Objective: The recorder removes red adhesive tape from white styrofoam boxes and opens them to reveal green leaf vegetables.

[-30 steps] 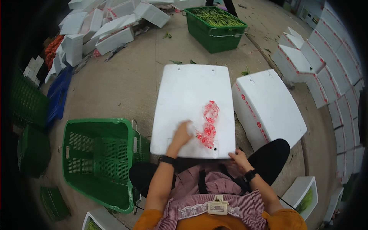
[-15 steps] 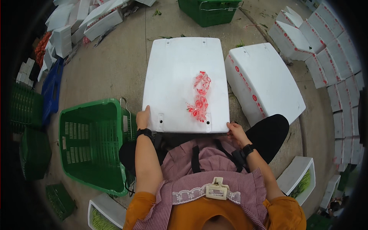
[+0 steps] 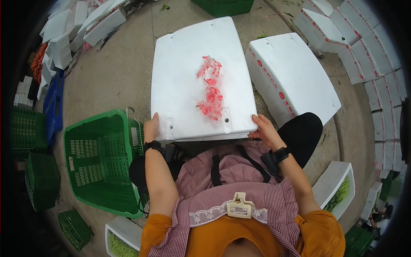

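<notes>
A white foam lid (image 3: 184,77) lies in front of me, a little askew, with another white edge (image 3: 205,138) showing under its near side. Crumpled clear plastic wrap with red print (image 3: 210,100) rests on top of the lid. My left hand (image 3: 150,127) grips the lid's near left corner, its fingers partly hidden beneath. At the near right corner my right hand (image 3: 265,131) holds on with the thumb above and the fingers curled under the edge. What is below the lid cannot be seen.
Left of me stands a green plastic crate (image 3: 102,162). A closed white foam box (image 3: 295,77) sits to the right. Open foam boxes with green vegetables stand at lower right (image 3: 338,188) and lower left (image 3: 124,235). More foam boxes (image 3: 368,55) are stacked far right.
The lid has shifted up and left in view and turned slightly, with both hands still on it. A second white edge now shows beneath. The plastic wrap moved along with the lid.
</notes>
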The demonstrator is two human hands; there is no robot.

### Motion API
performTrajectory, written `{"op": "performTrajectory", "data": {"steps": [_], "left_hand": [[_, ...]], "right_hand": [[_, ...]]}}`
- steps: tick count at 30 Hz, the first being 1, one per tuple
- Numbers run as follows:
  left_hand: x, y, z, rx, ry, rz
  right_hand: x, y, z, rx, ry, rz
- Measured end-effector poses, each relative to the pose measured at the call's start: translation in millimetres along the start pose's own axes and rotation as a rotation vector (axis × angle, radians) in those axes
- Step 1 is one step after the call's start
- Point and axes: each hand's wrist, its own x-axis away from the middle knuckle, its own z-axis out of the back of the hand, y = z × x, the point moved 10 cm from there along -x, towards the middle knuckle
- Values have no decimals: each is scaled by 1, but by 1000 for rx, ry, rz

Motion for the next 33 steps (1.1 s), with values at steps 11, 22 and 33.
{"op": "performTrajectory", "data": {"steps": [11,22,33], "left_hand": [[-31,-20,34,480,17,23],[102,143,142,417,65,-463],[104,136,202,528,304,-549]], "right_hand": [[47,-110,-122,-42,-222,319],[80,-173,-190,358,-119,632],[26,-279,-254,400,-412,520]]}}
